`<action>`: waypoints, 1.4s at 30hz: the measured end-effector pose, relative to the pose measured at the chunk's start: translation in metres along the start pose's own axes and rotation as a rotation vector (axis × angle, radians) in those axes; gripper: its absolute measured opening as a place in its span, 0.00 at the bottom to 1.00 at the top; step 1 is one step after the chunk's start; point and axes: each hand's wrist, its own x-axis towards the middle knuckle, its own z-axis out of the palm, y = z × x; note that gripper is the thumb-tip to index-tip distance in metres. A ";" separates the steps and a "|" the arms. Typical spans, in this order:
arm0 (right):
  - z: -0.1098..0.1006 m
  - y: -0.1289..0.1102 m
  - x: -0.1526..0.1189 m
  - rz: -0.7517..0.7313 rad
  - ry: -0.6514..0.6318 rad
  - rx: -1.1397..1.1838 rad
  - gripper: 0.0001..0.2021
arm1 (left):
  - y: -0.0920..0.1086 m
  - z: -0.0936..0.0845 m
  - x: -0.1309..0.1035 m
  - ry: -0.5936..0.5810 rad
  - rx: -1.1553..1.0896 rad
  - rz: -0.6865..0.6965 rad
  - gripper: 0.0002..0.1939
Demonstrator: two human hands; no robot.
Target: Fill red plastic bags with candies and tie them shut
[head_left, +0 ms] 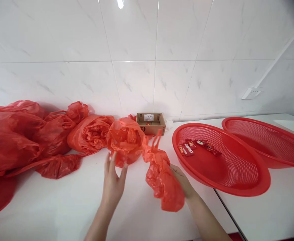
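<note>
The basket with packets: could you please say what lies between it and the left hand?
In the head view, the right hand and the red bag it holds lie there.

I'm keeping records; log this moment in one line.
right hand: holding crumpled red plastic bag | left hand: open, near rounded red plastic bag | at right: oval red plastic basket

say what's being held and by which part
The right hand holds a red plastic bag by its right side, about mid-length; the left hand, open, appears empty.
</note>
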 end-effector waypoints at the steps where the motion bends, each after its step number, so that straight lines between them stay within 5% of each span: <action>1: 0.004 0.000 -0.004 0.029 -0.039 0.030 0.19 | 0.008 0.000 -0.015 -0.085 -0.075 0.001 0.30; 3: 0.014 -0.002 -0.011 0.054 -0.110 0.019 0.15 | 0.022 0.003 -0.039 -0.320 -0.234 -0.055 0.24; 5: 0.024 -0.004 -0.017 0.010 -0.145 -0.113 0.12 | 0.032 0.008 -0.051 -0.404 -0.315 -0.069 0.22; 10: 0.032 0.000 -0.024 -0.002 -0.069 -0.285 0.10 | 0.032 0.006 -0.047 -0.213 -0.333 0.009 0.14; 17: 0.003 0.008 -0.024 0.118 0.209 -0.177 0.14 | 0.001 -0.039 -0.040 0.139 -0.656 -0.336 0.21; 20: 0.007 -0.010 -0.026 0.061 0.234 -0.190 0.13 | -0.002 -0.046 -0.046 0.090 -0.650 -0.350 0.22; 25: 0.033 -0.052 -0.020 -0.252 -0.035 -0.182 0.08 | 0.009 -0.031 -0.062 -0.111 -0.607 -0.310 0.23; 28: 0.046 -0.058 -0.014 -0.363 -0.173 -0.237 0.09 | 0.017 -0.025 -0.069 -0.159 -0.606 -0.264 0.22; 34: 0.050 -0.049 -0.018 -0.254 -0.368 -0.238 0.10 | 0.032 -0.039 -0.082 -0.131 -0.577 -0.334 0.22; 38: 0.054 -0.051 -0.020 -0.337 -0.315 -0.204 0.16 | 0.030 -0.045 -0.088 -0.151 -0.590 -0.383 0.18; 42: 0.056 -0.056 -0.018 -0.232 -0.379 -0.123 0.09 | 0.016 -0.047 -0.089 -0.184 -0.642 -0.358 0.17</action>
